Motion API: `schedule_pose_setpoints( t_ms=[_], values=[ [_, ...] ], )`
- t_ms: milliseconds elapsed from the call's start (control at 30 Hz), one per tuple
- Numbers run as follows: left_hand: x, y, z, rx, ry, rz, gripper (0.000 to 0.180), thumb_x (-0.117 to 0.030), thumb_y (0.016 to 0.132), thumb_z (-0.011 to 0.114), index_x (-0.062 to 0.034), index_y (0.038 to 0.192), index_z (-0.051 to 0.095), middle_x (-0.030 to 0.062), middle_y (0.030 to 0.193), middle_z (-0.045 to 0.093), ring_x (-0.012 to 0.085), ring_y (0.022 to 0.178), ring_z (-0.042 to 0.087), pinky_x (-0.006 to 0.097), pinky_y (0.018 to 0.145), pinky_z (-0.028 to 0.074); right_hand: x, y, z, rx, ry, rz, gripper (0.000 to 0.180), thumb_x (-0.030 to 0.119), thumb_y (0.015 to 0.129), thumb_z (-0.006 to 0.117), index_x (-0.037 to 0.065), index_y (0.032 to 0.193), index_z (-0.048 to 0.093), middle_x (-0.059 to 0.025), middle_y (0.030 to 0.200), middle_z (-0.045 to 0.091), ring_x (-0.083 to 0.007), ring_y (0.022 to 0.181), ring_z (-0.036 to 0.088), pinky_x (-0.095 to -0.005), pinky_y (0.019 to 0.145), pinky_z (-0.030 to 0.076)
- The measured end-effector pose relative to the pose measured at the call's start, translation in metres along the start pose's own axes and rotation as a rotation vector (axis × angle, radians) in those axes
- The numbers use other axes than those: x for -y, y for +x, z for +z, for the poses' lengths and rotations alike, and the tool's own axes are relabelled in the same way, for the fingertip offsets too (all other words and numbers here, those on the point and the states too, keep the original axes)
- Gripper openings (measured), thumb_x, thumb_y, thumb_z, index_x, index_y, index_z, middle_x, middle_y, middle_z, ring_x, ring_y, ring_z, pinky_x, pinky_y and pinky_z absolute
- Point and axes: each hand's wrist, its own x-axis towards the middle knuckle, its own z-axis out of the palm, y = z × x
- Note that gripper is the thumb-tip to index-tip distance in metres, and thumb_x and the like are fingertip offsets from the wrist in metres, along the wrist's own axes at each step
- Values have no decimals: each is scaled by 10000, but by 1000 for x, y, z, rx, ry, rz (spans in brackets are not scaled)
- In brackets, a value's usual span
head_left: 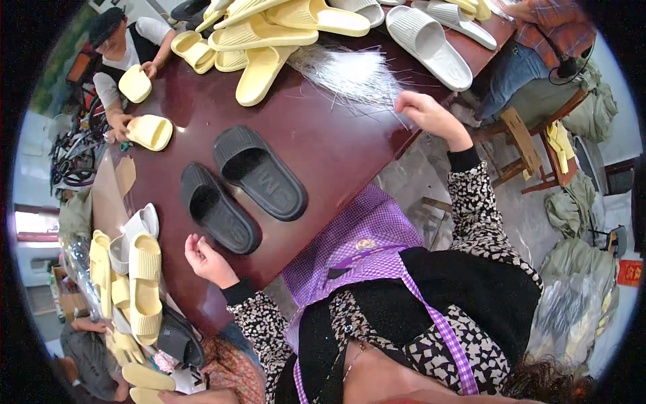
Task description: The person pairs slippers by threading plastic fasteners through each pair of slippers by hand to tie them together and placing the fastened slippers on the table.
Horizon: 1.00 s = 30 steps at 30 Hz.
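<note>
A pair of black slide sandals lies side by side on the dark red table, the left slide a little nearer me than the right slide. My left hand is just off the near end of the left slide, its fingers loosely bent and slightly apart, with nothing visible in them. At the right table edge, my right hand has its fingers pinched at the ends of a bundle of thin pale strands. It seems to grip a thin strand, though the fingertips hide most of it.
Yellow slides are heaped at the far edge, with grey slides beside them. Across the table, a co-worker handles two yellow slides. More slides pile up at the left. A wooden chair stands at right.
</note>
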Motion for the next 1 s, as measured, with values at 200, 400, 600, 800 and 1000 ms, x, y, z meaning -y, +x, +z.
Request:
schedule_pose_setpoints(
  t_ms=[200, 400, 600, 800, 1000],
  values=[
    [-62, -16, 30, -10, -39, 121, 223, 34, 901, 488, 43, 1116, 550, 126, 1063, 598, 183, 945, 594, 293, 853, 479, -1, -3, 12, 138, 367, 270, 100, 32, 819, 466, 31, 876, 548, 29, 745, 495, -56, 644, 457, -200, 583, 394],
    [-111, -34, 66, 128, 4, 329, 208, 58, 877, 498, 49, 1072, 568, 140, 1063, 598, 214, 943, 598, 309, 853, 476, 44, -20, 4, 44, 514, 126, 59, 22, 789, 480, 24, 782, 538, 21, 733, 499, -71, 667, 466, -213, 603, 384],
    [-146, -54, 106, 399, -105, 497, 230, 69, 818, 548, 46, 1043, 591, 174, 1105, 591, 274, 981, 594, 341, 863, 474, 67, -49, -5, 64, 540, -46, 54, -4, 740, 484, 10, 705, 523, -11, 715, 507, -120, 672, 483, -241, 617, 380],
    [-197, -68, 154, 813, -305, 617, 268, 40, 796, 594, 29, 1064, 590, 183, 1148, 580, 316, 1009, 588, 382, 867, 473, 72, -45, 22, 303, 558, -163, 52, -14, 707, 489, -4, 698, 539, -58, 694, 528, -184, 665, 510, -293, 615, 401],
    [-189, -78, 180, 1127, -431, 564, 228, 16, 818, 590, 19, 1046, 600, 130, 1041, 625, 279, 931, 609, 346, 812, 487, 83, -48, 45, 472, 670, -257, 76, -21, 706, 493, -1, 697, 566, -82, 688, 557, -206, 664, 533, -323, 614, 416]
  ],
)
